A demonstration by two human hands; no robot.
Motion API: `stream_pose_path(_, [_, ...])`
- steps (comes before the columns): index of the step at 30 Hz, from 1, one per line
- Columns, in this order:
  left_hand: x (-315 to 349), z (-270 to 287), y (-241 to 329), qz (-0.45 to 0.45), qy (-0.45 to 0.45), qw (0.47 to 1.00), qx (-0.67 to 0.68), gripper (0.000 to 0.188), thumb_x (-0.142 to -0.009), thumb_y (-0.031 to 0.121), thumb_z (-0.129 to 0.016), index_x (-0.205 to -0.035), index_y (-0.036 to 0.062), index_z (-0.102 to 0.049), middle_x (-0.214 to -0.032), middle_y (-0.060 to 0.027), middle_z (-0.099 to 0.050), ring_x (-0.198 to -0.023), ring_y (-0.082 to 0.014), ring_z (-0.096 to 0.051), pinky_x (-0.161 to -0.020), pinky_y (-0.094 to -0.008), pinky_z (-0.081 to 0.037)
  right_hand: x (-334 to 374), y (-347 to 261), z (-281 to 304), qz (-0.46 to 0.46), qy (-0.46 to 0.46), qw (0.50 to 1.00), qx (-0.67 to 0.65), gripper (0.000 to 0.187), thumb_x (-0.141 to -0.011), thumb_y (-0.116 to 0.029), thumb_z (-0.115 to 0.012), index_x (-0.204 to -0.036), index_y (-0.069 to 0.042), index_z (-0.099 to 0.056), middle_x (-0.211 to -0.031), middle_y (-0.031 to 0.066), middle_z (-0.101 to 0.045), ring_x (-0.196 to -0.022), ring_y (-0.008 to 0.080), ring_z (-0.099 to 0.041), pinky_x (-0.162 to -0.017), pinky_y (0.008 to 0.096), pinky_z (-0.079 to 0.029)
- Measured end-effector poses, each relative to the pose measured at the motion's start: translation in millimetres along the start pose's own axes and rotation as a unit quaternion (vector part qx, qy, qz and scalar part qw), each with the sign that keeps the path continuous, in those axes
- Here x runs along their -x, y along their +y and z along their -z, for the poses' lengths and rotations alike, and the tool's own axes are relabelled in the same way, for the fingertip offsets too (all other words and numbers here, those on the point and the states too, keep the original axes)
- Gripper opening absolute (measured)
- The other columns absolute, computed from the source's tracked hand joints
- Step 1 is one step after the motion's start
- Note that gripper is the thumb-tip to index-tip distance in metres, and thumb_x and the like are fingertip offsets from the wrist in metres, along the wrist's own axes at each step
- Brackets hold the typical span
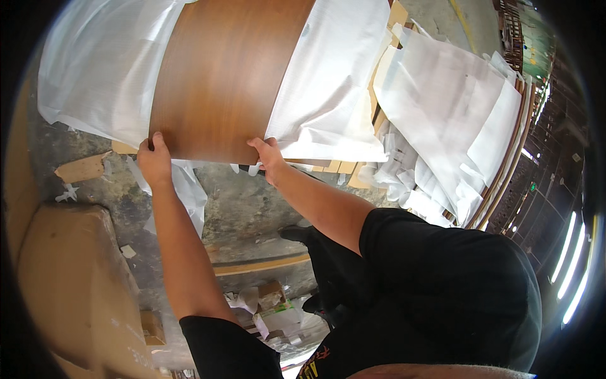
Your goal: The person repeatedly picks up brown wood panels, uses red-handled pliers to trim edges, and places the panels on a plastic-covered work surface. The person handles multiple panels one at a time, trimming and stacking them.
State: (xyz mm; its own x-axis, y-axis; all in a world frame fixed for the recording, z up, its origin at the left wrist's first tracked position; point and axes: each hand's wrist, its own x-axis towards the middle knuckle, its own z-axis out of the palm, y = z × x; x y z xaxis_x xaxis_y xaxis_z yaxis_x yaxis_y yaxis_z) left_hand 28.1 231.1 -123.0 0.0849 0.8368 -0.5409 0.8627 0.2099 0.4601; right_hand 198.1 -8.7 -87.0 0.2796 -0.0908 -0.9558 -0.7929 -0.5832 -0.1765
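A brown wood-grain panel (218, 76) lies in front of me, with its near edge toward my body. My left hand (155, 159) grips the near left corner, thumb on top and fingers hidden underneath. At the near right corner my right hand (268, 158) holds the same panel, its thumb lying over the edge. White foam wrapping sheet (110, 69) spreads along the panel's left side. Another white foam sheet (334, 76) runs along its right side, creased at the near end.
To the right, more foam sheet (442, 88) covers a stack of panels (505, 170). A large cardboard box (76, 284) stands at the lower left. Cardboard scrap (82, 167) and torn foam (189, 189) litter the concrete floor (233, 196). A wooden strip (262, 265) crosses the floor near my feet.
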Motion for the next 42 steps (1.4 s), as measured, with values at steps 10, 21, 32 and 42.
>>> stream_pose_path(10, [-4.2, 5.5, 0.3, 0.002, -0.047, 0.999, 0.013, 0.062, -0.096, 0.045, -0.06, -0.125, -0.0076, -0.072, -0.126, -0.0304, -0.072, -0.123, -0.0449, -0.067, -0.106, -0.0448, -0.05, -11.4, 8.5, 10.0, 0.006, -0.037, 0.999, -0.025, 0.072, -0.086, -0.044, -0.074, -0.143, -0.01, -0.047, -0.12, 0.011, -0.062, -0.105, 0.024, -0.059, -0.099, 0.0488, -0.04])
stream_pose_path(21, [-19.5, -6.2, -19.3, -0.053, -0.024, 0.997, -0.043, 0.07, -0.092, 0.05, -0.067, -0.123, -0.0126, -0.069, -0.125, -0.0354, -0.069, -0.118, -0.0448, -0.067, -0.107, -0.0476, -0.05, -30.3, 23.1, 9.4, 0.028, -0.003, 1.0, 0.011, 0.077, -0.087, -0.048, -0.082, -0.141, -0.003, -0.049, -0.117, 0.0119, -0.064, -0.106, 0.0252, -0.062, -0.095, 0.0492, -0.044])
stream_pose_path(32, [-45.9, -12.8, -24.4, -0.02, -0.033, 0.995, -0.089, 0.074, -0.092, 0.059, -0.073, -0.116, -0.0118, -0.069, -0.117, -0.0309, -0.073, -0.109, -0.045, -0.07, -0.1, -0.0475, -0.053, -10.7, 18.8, -11.6, -0.006, 0.039, 0.999, 0.006, 0.072, -0.088, -0.046, -0.082, -0.136, -0.001, -0.052, -0.128, 0.0132, -0.063, -0.117, 0.0271, -0.06, -0.086, 0.0453, -0.051])
stream_pose_path(42, [-42.5, -5.4, -58.1, -0.146, -0.06, 0.987, -0.03, 0.069, -0.088, 0.048, -0.085, -0.125, -0.0086, -0.071, -0.122, -0.0252, -0.074, -0.112, -0.036, -0.072, -0.1, -0.042, -0.054, -19.1, 32.6, -8.0, -0.042, -0.037, 0.998, 0.002, 0.066, -0.089, -0.044, -0.082, -0.134, -0.001, -0.059, -0.122, 0.0116, -0.067, -0.098, 0.0254, -0.065, -0.082, 0.0421, -0.055])
